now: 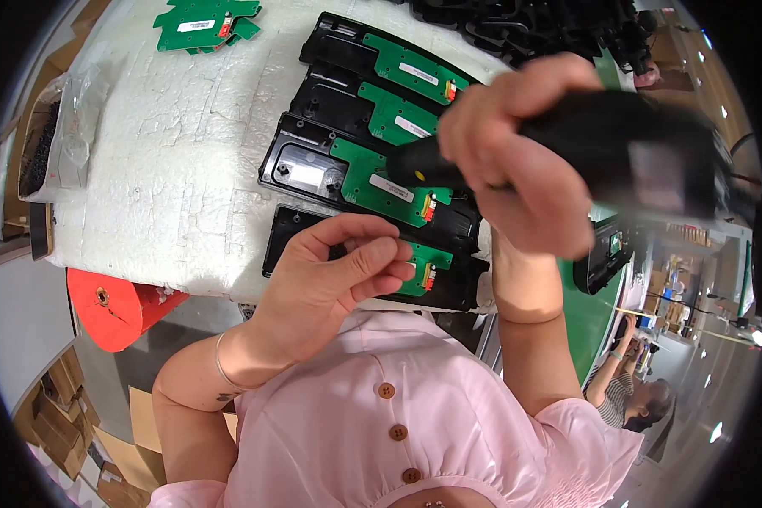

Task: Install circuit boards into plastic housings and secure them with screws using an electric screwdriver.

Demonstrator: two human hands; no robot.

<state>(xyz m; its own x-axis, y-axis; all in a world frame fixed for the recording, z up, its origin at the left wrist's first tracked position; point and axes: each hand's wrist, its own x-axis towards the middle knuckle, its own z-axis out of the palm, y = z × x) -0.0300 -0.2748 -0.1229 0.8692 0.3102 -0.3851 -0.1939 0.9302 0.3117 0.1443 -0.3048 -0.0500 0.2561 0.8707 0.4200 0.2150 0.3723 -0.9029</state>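
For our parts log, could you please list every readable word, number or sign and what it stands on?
No text is readable.
White label on the loose green boards: too small to read.
White labels on the boards in the black cases: too small to read.
Black tool in the right hand: blurred, nothing readable.

Red roll (pixel 114 320) (rounded end showing) at left — cardboard boxes (pixel 57 425) below — striped-top co-worker (pixel 615 396) far right.

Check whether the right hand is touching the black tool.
Touching. The head view shows the right hand wrapped around the black tool, blurred by motion but with the grip plain.
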